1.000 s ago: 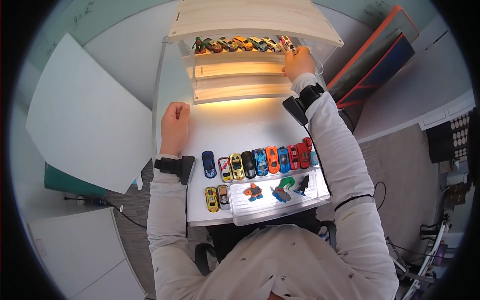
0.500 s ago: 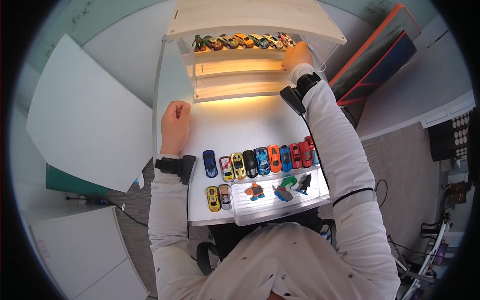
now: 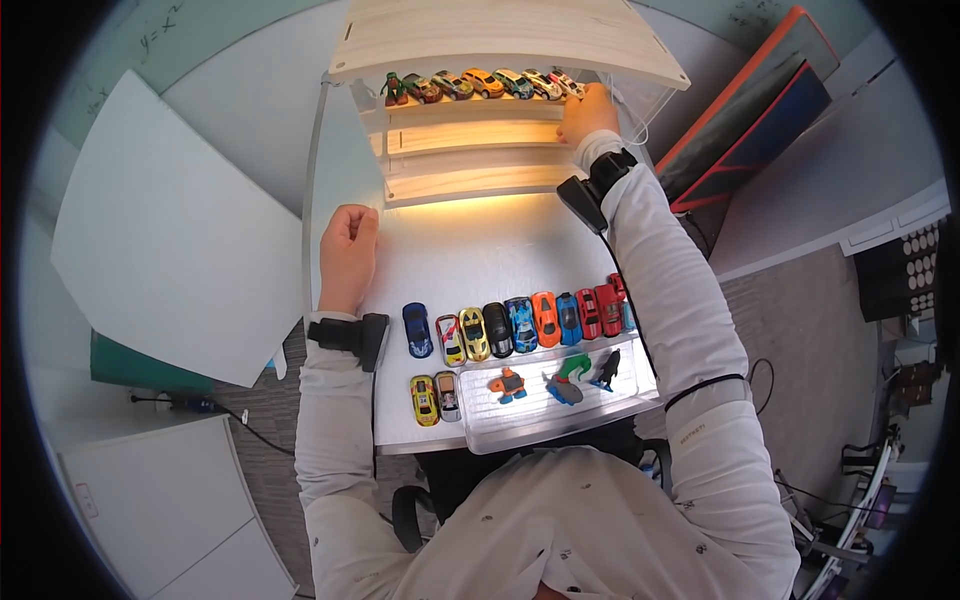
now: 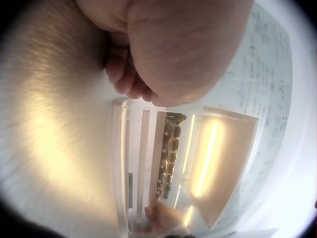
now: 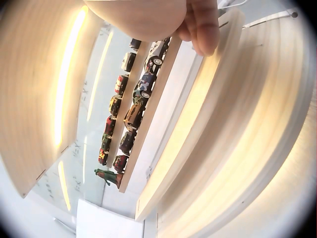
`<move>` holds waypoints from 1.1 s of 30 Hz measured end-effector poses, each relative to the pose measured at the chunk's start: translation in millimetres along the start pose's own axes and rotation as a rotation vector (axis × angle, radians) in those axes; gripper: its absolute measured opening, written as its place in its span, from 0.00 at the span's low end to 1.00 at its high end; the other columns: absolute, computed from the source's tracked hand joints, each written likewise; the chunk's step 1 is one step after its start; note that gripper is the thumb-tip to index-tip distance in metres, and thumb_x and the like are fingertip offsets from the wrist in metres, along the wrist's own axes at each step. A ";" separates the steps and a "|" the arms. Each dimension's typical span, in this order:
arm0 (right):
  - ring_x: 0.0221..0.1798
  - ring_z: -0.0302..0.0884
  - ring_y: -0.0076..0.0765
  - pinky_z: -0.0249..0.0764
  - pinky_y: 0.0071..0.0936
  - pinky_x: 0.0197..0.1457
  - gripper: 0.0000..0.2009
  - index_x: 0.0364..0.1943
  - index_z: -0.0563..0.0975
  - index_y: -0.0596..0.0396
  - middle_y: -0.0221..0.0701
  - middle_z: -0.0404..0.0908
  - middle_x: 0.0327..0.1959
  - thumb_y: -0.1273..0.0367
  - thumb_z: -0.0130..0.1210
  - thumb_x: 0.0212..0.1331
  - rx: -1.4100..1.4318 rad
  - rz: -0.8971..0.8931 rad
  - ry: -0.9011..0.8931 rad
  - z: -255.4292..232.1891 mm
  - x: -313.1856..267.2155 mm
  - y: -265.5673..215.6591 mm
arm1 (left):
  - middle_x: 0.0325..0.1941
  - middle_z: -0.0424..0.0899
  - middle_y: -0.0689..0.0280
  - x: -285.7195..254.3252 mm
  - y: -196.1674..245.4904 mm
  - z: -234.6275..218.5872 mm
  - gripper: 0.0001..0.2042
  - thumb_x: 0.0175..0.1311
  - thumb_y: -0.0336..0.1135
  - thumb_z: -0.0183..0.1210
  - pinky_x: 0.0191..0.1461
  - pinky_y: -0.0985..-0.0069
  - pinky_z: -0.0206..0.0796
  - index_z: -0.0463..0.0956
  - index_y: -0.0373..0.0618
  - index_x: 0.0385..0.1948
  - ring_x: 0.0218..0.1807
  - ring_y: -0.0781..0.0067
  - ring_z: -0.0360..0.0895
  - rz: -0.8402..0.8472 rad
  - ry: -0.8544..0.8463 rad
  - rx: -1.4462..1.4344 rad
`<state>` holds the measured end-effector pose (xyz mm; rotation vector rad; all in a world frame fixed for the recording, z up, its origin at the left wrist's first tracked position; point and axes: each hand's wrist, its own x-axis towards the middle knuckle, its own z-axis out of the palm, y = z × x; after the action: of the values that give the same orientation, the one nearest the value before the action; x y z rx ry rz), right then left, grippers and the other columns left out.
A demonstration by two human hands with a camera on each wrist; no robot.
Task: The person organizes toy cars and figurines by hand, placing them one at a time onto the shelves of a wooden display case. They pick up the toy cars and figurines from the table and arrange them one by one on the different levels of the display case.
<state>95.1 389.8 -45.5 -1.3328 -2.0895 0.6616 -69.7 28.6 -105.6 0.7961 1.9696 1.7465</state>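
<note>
At the right end of the top step of a lit wooden display rack point(image 3: 470, 188), my right hand point(image 3: 588, 116) grips a white-and-red toy car point(image 3: 566, 81), partly covered by the fingers. The car stands in line with several other toy cars, among them an orange one point(image 3: 483, 82), and a green figure point(image 3: 394, 89) marks the left end. In the right wrist view, the right hand point(image 5: 148, 15) hides most of that car. My left hand point(image 3: 348, 262) rests on the white table at the left, fingers loosely curled and holding nothing.
A row of toy cars stands nearer me, with a dark blue car point(image 3: 417, 331) at its left end. Two more, one a yellow car point(image 3: 424, 400), sit below it. A clear tray point(image 3: 480, 425) holds three small figures. A wooden board point(image 3: 500, 40) overhangs the rack.
My right hand has moved slightly left and down with the white-and-red car, which was tilted and now stands in the row. The left hand has stayed in place.
</note>
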 end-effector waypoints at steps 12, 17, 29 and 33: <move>0.53 0.81 0.65 0.78 0.52 0.57 0.23 0.60 0.65 0.61 0.60 0.82 0.49 0.65 0.55 0.64 0.051 -0.018 0.025 1.4 -7.6 4.3 | 0.32 0.79 0.73 -0.6 0.9 0.5 0.08 0.75 0.37 0.57 0.37 0.82 0.66 0.77 0.41 0.40 0.31 0.85 0.71 -0.008 0.002 -0.007; 0.28 0.85 0.42 0.80 0.37 0.33 0.27 0.69 0.59 0.65 0.49 0.85 0.34 0.70 0.50 0.67 0.010 -0.091 0.026 4.9 -9.0 17.8 | 0.26 0.72 0.74 -3.8 12.0 5.9 0.06 0.76 0.33 0.55 0.33 0.84 0.59 0.74 0.41 0.38 0.28 0.86 0.65 0.002 0.018 -0.032; 0.22 0.83 0.33 0.80 0.31 0.27 0.27 0.70 0.62 0.63 0.40 0.84 0.29 0.70 0.52 0.68 0.112 -0.143 -0.051 -20.0 -50.7 -0.7 | 0.27 0.73 0.74 -1.7 5.1 3.7 0.07 0.75 0.34 0.56 0.33 0.83 0.60 0.75 0.41 0.38 0.28 0.85 0.66 0.000 0.011 -0.046; 0.31 0.86 0.34 0.81 0.31 0.32 0.22 0.65 0.67 0.63 0.39 0.83 0.33 0.70 0.53 0.69 0.365 -0.053 -0.325 -89.5 -121.1 -38.1 | 0.29 0.75 0.75 -1.1 2.6 0.9 0.08 0.75 0.35 0.57 0.34 0.83 0.61 0.75 0.41 0.39 0.29 0.86 0.67 -0.006 0.004 -0.025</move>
<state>174.1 273.3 20.2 -1.0138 -2.1047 1.2374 -67.9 28.7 -103.2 0.7779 1.9464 1.7671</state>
